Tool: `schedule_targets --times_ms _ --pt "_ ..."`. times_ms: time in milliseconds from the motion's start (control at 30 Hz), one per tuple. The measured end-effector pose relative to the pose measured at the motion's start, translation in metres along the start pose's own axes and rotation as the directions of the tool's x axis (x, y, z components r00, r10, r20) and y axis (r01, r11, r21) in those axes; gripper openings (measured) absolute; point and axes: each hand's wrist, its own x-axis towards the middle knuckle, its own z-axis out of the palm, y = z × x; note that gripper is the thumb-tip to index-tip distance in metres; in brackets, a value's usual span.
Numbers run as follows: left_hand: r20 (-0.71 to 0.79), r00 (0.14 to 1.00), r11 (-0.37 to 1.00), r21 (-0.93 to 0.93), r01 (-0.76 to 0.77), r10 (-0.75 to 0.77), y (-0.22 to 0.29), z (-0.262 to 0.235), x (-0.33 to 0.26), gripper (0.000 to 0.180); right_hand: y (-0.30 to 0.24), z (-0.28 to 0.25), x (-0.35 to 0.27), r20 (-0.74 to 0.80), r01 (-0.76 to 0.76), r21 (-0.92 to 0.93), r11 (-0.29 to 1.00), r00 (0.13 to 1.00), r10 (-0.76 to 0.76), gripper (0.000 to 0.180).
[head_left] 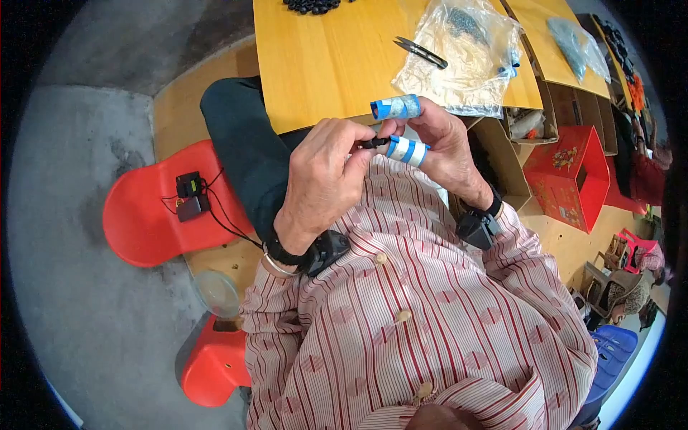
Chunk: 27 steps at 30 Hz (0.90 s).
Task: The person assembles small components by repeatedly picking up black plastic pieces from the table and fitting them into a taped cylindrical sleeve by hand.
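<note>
My left hand (321,175) pinches a small dark piece (373,143) between thumb and fingertips in front of the table's near edge. Its exact kind is too small to make out. From the other side my right hand (450,150) closes on the same piece, thumb and fingers near its right end. Blue and white tape wraps the right thumb and one finger. Beyond the hands, on the yellow table (322,64), lie black thread snips (421,53), partly over a clear plastic bag (459,75) with small dark bits on it.
Small black pieces (312,6) are heaped at the table's far edge. Open cardboard boxes (510,168) and a red box (570,175) stand to the right. A red stool (147,208) at left carries a small black device (190,208) with cables. Another person (648,168) is at far right.
</note>
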Motion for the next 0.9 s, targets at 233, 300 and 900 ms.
schedule_targets --times_ms 233,300,900 --pt "0.014 0.986 0.980 0.108 -0.167 0.167 -0.004 -0.001 0.001 0.021 -0.001 0.005 0.003 0.019 -0.040 -0.036 0.999 0.999 0.041 0.044" --pt "0.013 0.981 0.973 0.123 -0.194 0.194 -0.005 -0.001 0.000 0.021 -0.003 0.005 0.003 0.004 -0.074 -0.021 0.997 0.997 0.074 0.045" --pt "0.113 0.993 1.000 0.012 0.019 -0.020 -0.005 -0.010 -0.007 0.018 -0.008 -0.007 0.007 0.171 -0.343 0.024 0.939 0.927 0.334 0.046"
